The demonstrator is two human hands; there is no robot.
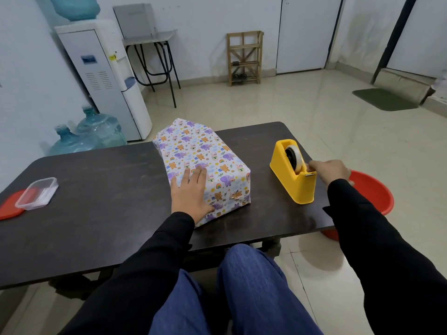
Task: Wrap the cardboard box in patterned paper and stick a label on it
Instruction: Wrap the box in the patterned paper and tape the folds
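The box (pixel 205 155), covered in white paper printed with purple elephants and orange bears, lies in the middle of the dark table (pixel 101 189). Its far end shows a folded paper flap. My left hand (pixel 189 193) rests flat on the near left part of the box, fingers straight. To the right stands a yellow tape dispenser (pixel 294 180) with a roll of clear tape. My right hand (pixel 330 171) is at the dispenser's cutter end, fingertips pinching the tape end there. No label is in view.
A clear plastic container (pixel 37 193) sits on a red lid (pixel 11 205) at the table's left edge. A red basin (pixel 370 197) stands on the floor right of the table. Water jugs and a dispenser stand at the back left.
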